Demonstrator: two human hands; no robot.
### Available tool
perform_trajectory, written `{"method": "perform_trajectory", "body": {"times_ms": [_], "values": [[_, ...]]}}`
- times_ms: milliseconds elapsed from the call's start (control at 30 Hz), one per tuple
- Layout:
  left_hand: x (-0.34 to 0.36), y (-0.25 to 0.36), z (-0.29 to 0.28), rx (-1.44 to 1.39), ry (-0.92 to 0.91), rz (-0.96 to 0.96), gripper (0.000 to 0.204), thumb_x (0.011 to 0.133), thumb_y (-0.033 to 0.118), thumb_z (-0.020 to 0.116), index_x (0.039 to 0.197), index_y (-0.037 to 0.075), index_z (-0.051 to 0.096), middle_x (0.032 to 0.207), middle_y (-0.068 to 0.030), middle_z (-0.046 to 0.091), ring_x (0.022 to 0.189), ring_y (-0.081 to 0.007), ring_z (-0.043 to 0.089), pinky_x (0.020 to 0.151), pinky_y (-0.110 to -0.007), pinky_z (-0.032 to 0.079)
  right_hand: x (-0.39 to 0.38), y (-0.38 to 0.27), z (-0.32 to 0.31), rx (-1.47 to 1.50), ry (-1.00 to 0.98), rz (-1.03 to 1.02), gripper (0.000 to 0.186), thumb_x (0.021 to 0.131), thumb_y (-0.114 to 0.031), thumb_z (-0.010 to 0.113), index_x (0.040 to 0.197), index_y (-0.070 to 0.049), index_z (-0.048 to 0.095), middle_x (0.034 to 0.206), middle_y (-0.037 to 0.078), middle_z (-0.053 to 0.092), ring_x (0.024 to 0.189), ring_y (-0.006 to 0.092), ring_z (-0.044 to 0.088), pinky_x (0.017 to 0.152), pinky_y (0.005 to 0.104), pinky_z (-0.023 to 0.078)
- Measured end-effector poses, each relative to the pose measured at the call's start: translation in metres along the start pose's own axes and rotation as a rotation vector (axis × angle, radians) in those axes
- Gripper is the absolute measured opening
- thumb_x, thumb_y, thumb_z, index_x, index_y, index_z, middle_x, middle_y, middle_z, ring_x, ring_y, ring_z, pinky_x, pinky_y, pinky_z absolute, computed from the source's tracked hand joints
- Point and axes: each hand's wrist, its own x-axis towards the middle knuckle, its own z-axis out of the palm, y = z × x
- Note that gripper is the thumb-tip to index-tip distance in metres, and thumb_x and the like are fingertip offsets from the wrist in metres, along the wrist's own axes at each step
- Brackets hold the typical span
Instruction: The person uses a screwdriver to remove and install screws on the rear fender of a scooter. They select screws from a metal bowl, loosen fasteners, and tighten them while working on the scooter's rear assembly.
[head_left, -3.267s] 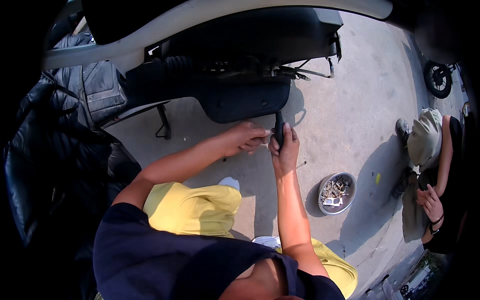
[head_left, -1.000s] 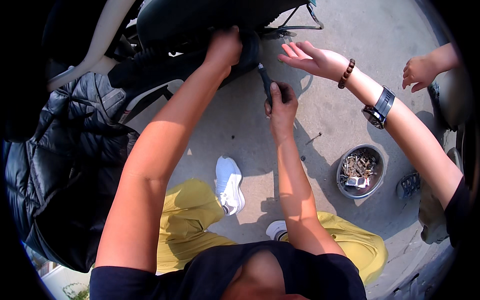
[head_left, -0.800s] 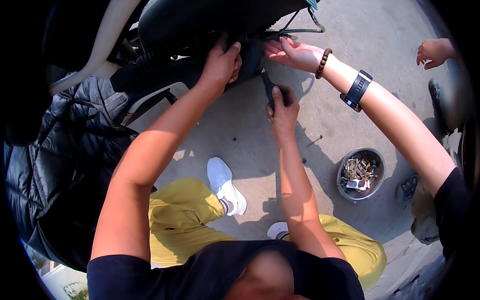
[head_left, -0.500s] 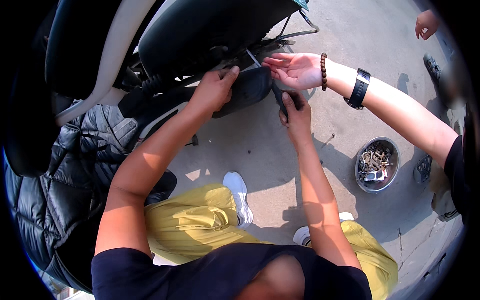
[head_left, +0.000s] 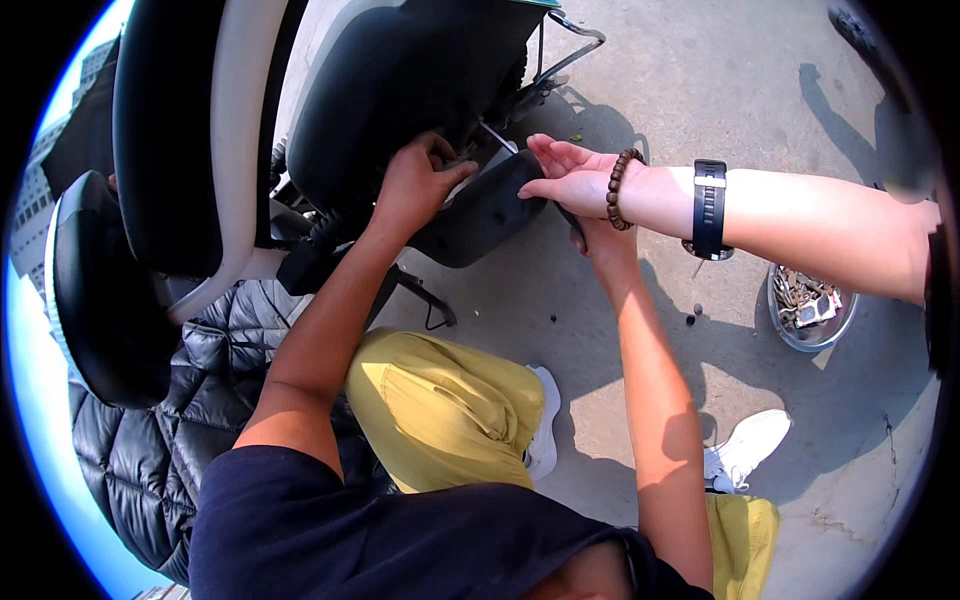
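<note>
My left hand (head_left: 418,182) is closed among the dark parts under the scooter's black body (head_left: 400,70), beside the lower black panel (head_left: 465,225); what its fingers pinch is unclear. My right hand (head_left: 597,245), partly hidden, grips a dark tool handle (head_left: 568,218) at the panel's right end. A thin silver rod (head_left: 498,138) slants above the panel. A co-worker's hand (head_left: 575,178), with a bead bracelet and watch, lies open, palm up, over my right hand, fingertips near the panel's edge.
A steel bowl (head_left: 790,325) of metal bits stands on the concrete (head_left: 610,390) at right, partly behind the co-worker's arm. A black quilted cover (head_left: 140,440) is at left, below the white frame tube (head_left: 240,120). Another shoe (head_left: 848,28) shows at upper right.
The co-worker's hand has moved in toward the panel and now covers part of my right hand. My left hand shifted lower. The view has turned, bringing more of the scooter in.
</note>
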Motion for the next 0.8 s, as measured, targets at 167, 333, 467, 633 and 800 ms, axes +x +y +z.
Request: {"method": "perform_trajectory", "body": {"times_ms": [167,333,467,633,800], "values": [[0.000,-0.007,0.015,-0.687,0.129,-0.223,0.017,0.088,0.019,0.062,0.090,0.002,0.059,0.055,0.0020,0.044,0.046,-0.0075,0.040,0.043,-0.024,0.030,0.004,-0.013,0.020,0.436,-0.195,-0.238,0.024,0.088,-0.022,0.061,0.106,-0.006,0.059,0.092,0.004,0.058,0.080,0.0107,0.052,0.068,0.0262,0.038],[0.022,-0.001,0.011,-1.235,0.027,-0.466,0.038,0.094,0.020,0.055,0.062,0.015,0.035,0.051,0.0036,0.025,0.042,-0.0092,0.023,0.041,-0.025,0.020,0.011,-0.008,0.019,0.631,-0.454,-0.440,0.037,0.093,-0.014,0.052,0.127,-0.001,0.048,0.136,0.013,0.048,0.128,0.0220,0.043,0.110,0.0341,0.029],[0.040,0.002,0.010,-1.509,-0.211,-0.755,0.024,0.098,0.020,0.046,0.076,0.015,0.039,0.056,0.0019,0.028,0.044,-0.0101,0.020,0.043,-0.026,0.021,-0.003,-0.028,0.013,0.661,-0.488,-0.439,0.038,0.091,-0.014,0.055,0.127,0.000,0.050,0.134,0.014,0.050,0.126,0.0223,0.046,0.109,0.0343,0.032],[0.041,0.007,0.028,-1.329,-0.049,-0.713,0.017,0.098,0.018,0.045,0.083,0.014,0.037,0.056,0.0015,0.029,0.044,-0.0101,0.021,0.041,-0.026,0.020,-0.009,-0.019,0.018,0.617,-0.379,-0.547,0.038,0.088,-0.006,0.058,0.125,0.001,0.052,0.131,0.014,0.053,0.122,0.0230,0.051,0.106,0.0341,0.036],[0.044,0.007,0.014,-1.508,-0.191,-0.773,0.019,0.098,0.017,0.045,0.081,0.014,0.037,0.055,0.0015,0.029,0.044,-0.0100,0.021,0.041,-0.025,0.020,-0.019,-0.031,0.023,0.620,-0.351,-0.484,0.037,0.087,-0.001,0.057,0.124,0.002,0.051,0.132,0.014,0.052,0.122,0.0230,0.051,0.106,0.0329,0.036]]}}
